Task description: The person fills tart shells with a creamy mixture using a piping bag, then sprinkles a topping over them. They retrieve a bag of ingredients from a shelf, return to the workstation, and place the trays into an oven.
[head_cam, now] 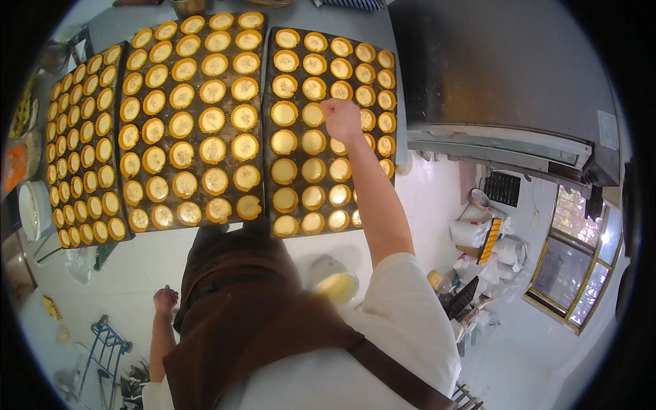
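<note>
Three dark baking trays lie side by side before me: a left tray (117, 164), a middle tray (197, 107) and a right tray (299, 128). Rows of round pastry cups with fluted orange-yellow rims and pale filling cover them. Light brown flecks top many cups, such as one in the middle tray (212, 91); lower cups on the right tray, like this cup (285, 142), look plain. My right hand (342, 120) hovers over the right tray with fingers bunched; what they may hold is hidden. Down by my side hangs my left hand (166, 299), curled closed, nothing visible in it.
A large metal-sided appliance (487, 61) stands to the right of the table. On the floor by my legs is a metal pot (335, 287) with yellow contents. A white bucket (35, 210) is at far left, a blue hand cart (105, 348) at lower left. Bags and crates line the right wall.
</note>
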Demonstrator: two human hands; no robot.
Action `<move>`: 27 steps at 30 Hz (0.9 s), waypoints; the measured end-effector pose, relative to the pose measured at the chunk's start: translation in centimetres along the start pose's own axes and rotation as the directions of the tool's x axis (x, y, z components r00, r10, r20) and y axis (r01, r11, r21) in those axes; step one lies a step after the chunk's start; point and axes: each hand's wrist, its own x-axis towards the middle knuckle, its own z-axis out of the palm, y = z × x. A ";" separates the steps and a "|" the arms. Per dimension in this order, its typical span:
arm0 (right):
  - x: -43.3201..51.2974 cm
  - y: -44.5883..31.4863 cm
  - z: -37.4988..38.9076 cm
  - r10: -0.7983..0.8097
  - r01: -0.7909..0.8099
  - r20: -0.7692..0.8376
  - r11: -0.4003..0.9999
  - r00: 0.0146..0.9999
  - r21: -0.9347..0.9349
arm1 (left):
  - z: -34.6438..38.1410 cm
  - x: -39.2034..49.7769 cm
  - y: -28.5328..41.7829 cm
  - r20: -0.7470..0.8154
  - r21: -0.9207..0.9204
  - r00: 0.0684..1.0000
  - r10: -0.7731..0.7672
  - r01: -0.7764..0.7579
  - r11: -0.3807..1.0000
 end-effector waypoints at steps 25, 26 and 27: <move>2.3 -94.3 30.8 -0.871 0.833 0.249 0.482 0.422 0.272 | -27.7 12.3 -6.5 -0.086 -0.802 0.982 -0.167 0.031 0.596; 3.3 -97.4 34.8 -0.852 0.890 0.365 0.441 0.376 0.113 | -28.9 12.4 -8.0 -0.082 -0.827 0.986 -0.147 0.015 0.562; 4.0 -99.2 38.8 -0.773 0.903 0.494 0.424 0.398 -0.065 | -29.3 12.5 -9.5 -0.109 -0.857 0.971 -0.212 0.016 0.515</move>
